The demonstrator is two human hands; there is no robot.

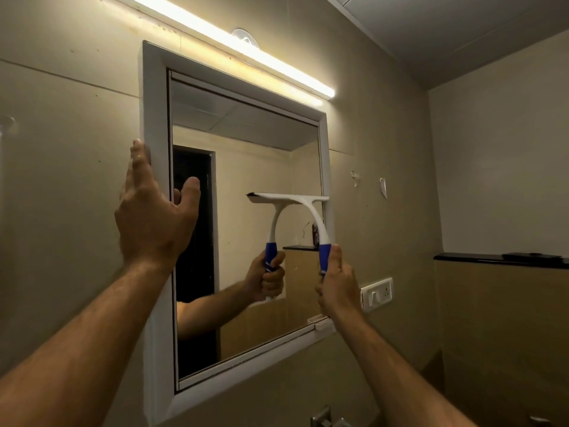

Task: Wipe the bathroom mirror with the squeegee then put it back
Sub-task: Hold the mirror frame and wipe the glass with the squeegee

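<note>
A white-framed bathroom mirror (246,167) hangs on the beige wall. My right hand (337,283) grips the blue handle of a white squeegee (311,208). Its blade lies level against the glass on the right side, about halfway up, reaching the right frame. The glass doubles the squeegee and hand as a reflection. My left hand (154,211) rests on the mirror's left frame with fingers straight along the outer edge and the thumb on the glass side.
A lit tube light (234,41) runs above the mirror. A white switch plate (377,294) sits on the wall right of the mirror. A black ledge (498,260) projects from the right wall. A metal tap fitting (326,419) shows at the bottom edge.
</note>
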